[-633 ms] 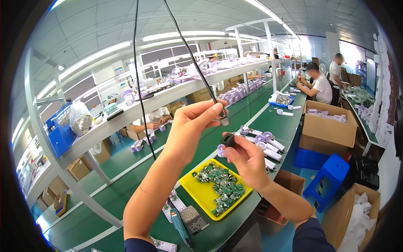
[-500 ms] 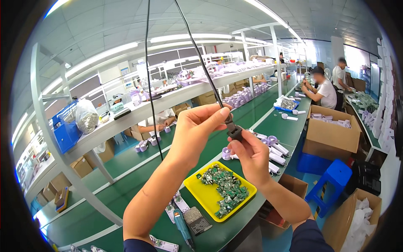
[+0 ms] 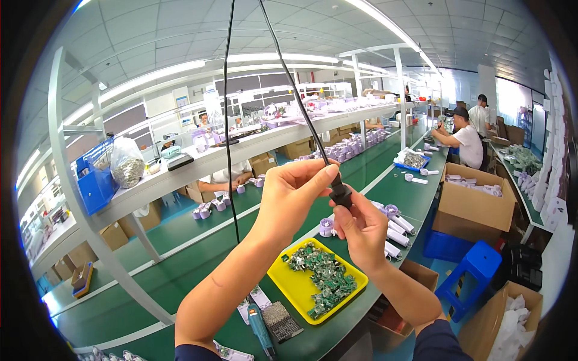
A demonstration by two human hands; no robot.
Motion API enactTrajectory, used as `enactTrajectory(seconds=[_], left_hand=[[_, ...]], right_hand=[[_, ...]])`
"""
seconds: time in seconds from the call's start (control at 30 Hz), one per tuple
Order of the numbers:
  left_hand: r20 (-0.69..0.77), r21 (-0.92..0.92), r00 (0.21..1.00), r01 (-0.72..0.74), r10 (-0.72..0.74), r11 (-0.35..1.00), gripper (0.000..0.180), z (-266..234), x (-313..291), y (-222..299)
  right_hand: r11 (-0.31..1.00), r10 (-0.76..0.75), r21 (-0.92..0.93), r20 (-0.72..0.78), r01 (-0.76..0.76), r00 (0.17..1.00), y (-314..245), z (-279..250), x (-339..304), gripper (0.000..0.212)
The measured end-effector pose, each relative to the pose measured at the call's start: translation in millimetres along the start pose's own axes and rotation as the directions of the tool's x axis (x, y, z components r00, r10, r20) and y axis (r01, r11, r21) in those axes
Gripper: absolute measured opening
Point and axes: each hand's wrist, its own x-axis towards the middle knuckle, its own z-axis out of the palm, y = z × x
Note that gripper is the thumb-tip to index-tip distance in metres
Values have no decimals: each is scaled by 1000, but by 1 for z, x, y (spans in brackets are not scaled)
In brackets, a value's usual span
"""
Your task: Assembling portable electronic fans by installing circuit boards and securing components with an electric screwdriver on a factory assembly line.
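Observation:
Above the bench I hold a black cable [image 3: 296, 84] that hangs down from overhead. My left hand [image 3: 289, 195] pinches it near its lower end, at a dark sleeve. The fingers of my right hand [image 3: 363, 228] close on a blocky black connector [image 3: 341, 195] at that end, close to the left fingertips. Whether the connector is one piece or two joined parts I cannot tell. Below the hands lies a yellow tray [image 3: 283, 274] with many small green circuit boards [image 3: 325, 277]. A teal electric screwdriver [image 3: 259, 331] rests beside a block of small screws [image 3: 281, 322].
White-and-purple handheld housings [image 3: 397, 231] lie right of the tray. A second black cord [image 3: 227, 120] hangs at my left. A white shelf frame [image 3: 99, 240] rises along the bench. A cardboard box [image 3: 472, 204] and blue stool [image 3: 475, 268] stand right. Co-workers [image 3: 466, 141] sit and stand farther off.
Both hands have come closer together, and the black connector in my right hand now sits in line with the cable end. The view has shifted slightly.

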Motion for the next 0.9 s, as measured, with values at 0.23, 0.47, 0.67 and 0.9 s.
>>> enactTrajectory(seconds=[0.23,0.47,0.67,0.9], left_hand=[[182,-141,981,-43,69,989,28,-6,6,-4],[175,-130,980,-70,92,989,26,-7,6,-3],[161,-107,982,-80,97,991,25,-7,5,-2],[109,-74,990,-87,95,993,25,-10,6,6]], right_hand=[[977,156,133,83,-166,984,0,-6,5,45],[947,223,178,228,-266,948,-10,-11,3,47],[930,251,212,226,-299,941,-13,-11,5,46],[929,287,179,205,-324,936,-21,-9,13,50]])
